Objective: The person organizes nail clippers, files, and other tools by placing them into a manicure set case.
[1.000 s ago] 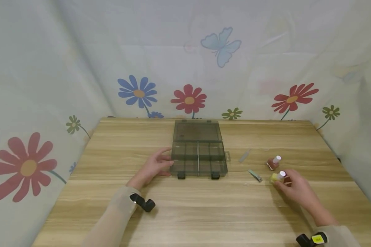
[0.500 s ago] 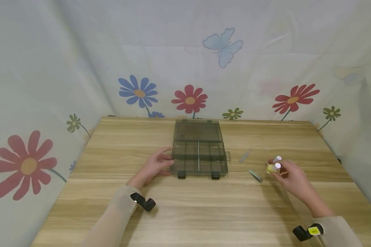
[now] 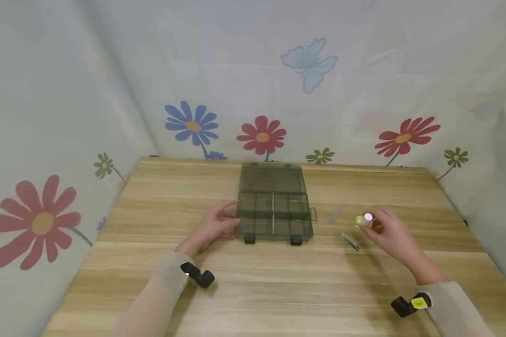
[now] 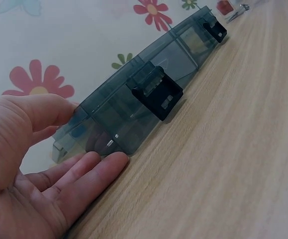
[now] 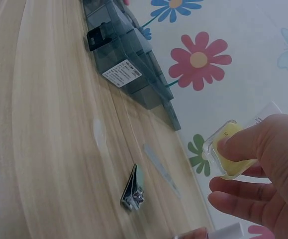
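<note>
A smoky see-through organizer box point(image 3: 274, 210) lies open at mid-table, lid flat behind it. My left hand point(image 3: 225, 222) rests against its left end, thumb on the wall, straight fingers along the base; the left wrist view shows the same box point(image 4: 148, 99) and hand point(image 4: 84, 139). My right hand point(image 3: 368, 225) pinches a small yellow nail-polish bottle point(image 3: 364, 220) with a white cap, lifted off the table right of the box. In the right wrist view the yellow bottle point(image 5: 228, 154) sits between thumb and fingers of that hand point(image 5: 233, 172). A reddish bottle is mostly hidden behind this hand.
A nail clipper point(image 3: 350, 240) lies on the wooden table point(image 3: 278, 290) between box and right hand, with a clear thin strip point(image 3: 335, 214) just behind it. Both show in the right wrist view: clipper point(image 5: 134, 189), strip point(image 5: 161, 169). Flower-print cloth walls surround the table.
My right hand has lifted the yellow bottle from the table and carried it up and left, over the reddish bottle. The left hand has stayed at the box.
</note>
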Demonstrator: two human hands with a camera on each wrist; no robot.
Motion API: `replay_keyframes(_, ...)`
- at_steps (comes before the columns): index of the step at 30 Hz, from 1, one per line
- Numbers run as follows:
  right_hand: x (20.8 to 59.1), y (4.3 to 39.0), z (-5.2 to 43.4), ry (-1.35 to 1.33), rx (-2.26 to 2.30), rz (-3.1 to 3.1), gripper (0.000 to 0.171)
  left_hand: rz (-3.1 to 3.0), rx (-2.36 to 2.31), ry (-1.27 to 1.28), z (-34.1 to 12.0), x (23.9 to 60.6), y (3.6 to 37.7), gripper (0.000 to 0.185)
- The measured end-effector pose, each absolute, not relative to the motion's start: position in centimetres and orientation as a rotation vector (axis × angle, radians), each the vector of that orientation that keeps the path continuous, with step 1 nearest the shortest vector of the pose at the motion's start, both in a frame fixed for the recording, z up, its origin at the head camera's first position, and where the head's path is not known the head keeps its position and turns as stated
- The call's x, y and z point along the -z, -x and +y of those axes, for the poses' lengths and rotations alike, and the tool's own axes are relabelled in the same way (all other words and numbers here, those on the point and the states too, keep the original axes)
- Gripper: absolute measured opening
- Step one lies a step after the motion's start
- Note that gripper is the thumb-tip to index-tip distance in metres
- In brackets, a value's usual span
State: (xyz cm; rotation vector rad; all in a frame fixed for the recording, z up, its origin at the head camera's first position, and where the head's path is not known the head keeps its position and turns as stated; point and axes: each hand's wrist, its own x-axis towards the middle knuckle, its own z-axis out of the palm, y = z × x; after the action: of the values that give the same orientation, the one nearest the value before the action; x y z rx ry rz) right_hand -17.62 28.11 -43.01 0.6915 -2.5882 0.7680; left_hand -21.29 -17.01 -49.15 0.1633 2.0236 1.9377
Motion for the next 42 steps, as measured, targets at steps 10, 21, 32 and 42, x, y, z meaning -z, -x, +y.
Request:
replay_keyframes(10,42.7,18.9,26.5,-0.727,-0.777,-2.566,0.035,2.009,-1.915,-0.162,-17.0,47.6,20.8,0.064)
replay_keyframes(21,41.8,20.0,24.8,-0.734,-0.827,-2.602,0.032,2.012,-1.924,-0.153,-17.2,48.3,21.3,0.064)
replay_keyframes(32,41.7,20.6,23.2,-0.763,-0.886,-2.62,0.029,2.025,-1.938,-0.131,-17.1,49.1,21.2,0.063)
replay_keyframes(42,41.4,21.4,22.0,-0.788,-0.922,-2.619,0.029,1.995,-1.904,-0.171,-17.1,47.9,20.9,0.065)
